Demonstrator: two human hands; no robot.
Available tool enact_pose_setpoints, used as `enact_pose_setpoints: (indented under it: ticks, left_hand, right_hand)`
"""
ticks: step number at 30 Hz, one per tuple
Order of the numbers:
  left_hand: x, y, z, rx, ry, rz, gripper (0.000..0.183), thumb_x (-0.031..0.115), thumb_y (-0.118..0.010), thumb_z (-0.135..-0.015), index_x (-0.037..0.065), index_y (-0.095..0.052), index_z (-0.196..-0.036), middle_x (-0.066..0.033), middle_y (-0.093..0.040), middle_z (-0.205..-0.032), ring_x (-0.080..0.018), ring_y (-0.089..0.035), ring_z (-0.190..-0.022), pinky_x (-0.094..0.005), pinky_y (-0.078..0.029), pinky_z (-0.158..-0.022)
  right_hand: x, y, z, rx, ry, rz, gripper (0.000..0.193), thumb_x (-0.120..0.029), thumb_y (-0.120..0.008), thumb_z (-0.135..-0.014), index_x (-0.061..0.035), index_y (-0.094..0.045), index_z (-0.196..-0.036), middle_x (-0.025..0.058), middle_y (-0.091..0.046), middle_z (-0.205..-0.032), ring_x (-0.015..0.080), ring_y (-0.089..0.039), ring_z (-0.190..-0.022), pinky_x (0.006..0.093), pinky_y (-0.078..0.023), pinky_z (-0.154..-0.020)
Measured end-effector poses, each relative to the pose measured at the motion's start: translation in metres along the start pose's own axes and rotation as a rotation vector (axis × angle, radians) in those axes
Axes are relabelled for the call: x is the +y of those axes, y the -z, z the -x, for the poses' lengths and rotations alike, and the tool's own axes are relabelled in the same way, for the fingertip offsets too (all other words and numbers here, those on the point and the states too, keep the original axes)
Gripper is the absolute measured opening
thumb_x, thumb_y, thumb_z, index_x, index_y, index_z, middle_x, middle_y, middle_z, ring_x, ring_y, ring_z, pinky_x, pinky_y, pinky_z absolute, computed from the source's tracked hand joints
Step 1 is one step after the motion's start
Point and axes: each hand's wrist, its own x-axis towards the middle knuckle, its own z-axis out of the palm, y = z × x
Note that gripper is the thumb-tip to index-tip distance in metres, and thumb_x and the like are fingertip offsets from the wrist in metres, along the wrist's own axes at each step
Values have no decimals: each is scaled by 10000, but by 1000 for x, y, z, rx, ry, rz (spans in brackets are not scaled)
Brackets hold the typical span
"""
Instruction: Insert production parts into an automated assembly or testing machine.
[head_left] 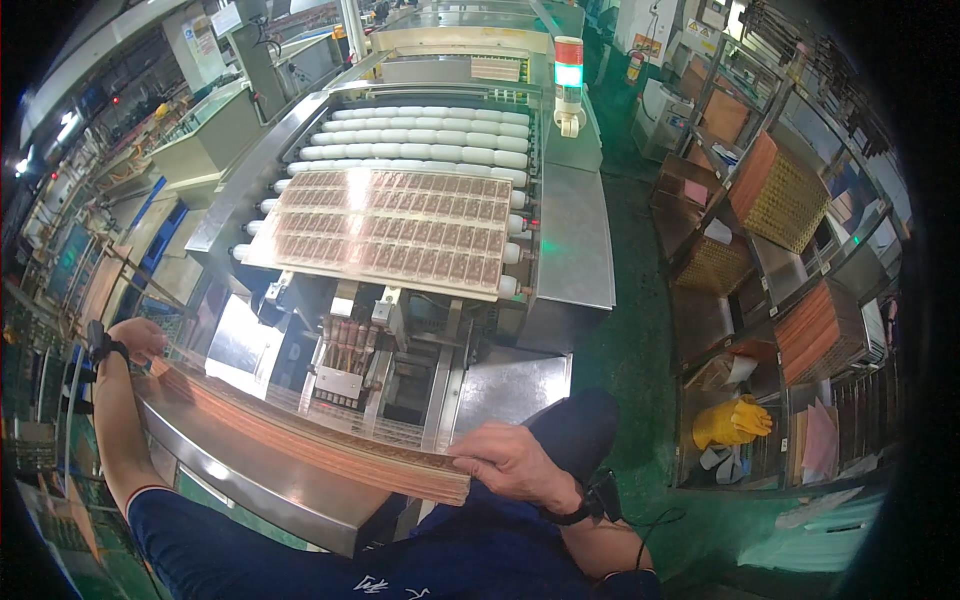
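A stack of thin copper-edged circuit board panels [310, 440] is held upright on its long edge in front of me. My right hand [512, 462] is closed round its right end, thumb on the near side. At the far left end my left hand [140, 340] grips the other corner, its fingertips partly hidden. The stack stands over the steel front ledge [240, 480] of a roller machine. Beyond it, a patterned circuit board panel [385, 230] with rows of small copper rectangles lies flat on the white rollers [430, 140], touched by neither hand.
A red and green signal light [568, 85] rises at the machine's right side. Between the rollers and the stack sits a metal mechanism [345, 360]. To the right, a rack [770, 300] holds several board stacks and yellow gloves [732, 422].
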Motion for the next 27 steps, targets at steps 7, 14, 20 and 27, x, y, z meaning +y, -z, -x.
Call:
enact_pose_setpoints:
  ticks: [7, 14, 20, 27]
  left_hand:
    - [-19, 4, -21, -56, -4, 38, 345, 361, -665, -934, 61, -709, -1098, -51, -721, -991, -173, -674, -880, -358, -597, -793]
    - [-9, 0, -12, 18, -10, 100, 200, 234, -688, -959, 61, -726, -1052, -42, -720, -832, -139, -626, -666, -320, -559, -611]
    - [-2, 0, -2, 6, 13, 6, 343, 327, -654, -900, 85, -709, -1136, -27, -729, -992, -166, -682, -903, -341, -596, -805]
    - [-5, -1, -9, 17, -3, 92, 216, 251, -702, -947, 47, -725, -1015, -59, -727, -871, -148, -634, -694, -344, -558, -650]
  right_hand:
    - [1, -2, -1, 53, 11, 2, 160, -122, -740, -867, -28, -734, -996, 123, -726, -912, 294, -681, -831, 387, -536, -729]
    - [3, -1, 0, 17, 36, -14, 165, -116, -729, -871, -28, -734, -1011, 118, -723, -914, 290, -678, -832, 385, -535, -733]
    - [-2, 1, -1, 5, 4, 8, 192, -166, -692, -923, -17, -728, -1038, 132, -725, -936, 298, -683, -863, 401, -539, -772]
    - [0, -1, 0, 17, -53, -1, 216, -180, -674, -935, -22, -711, -1077, 137, -713, -996, 303, -665, -933, 407, -531, -812]
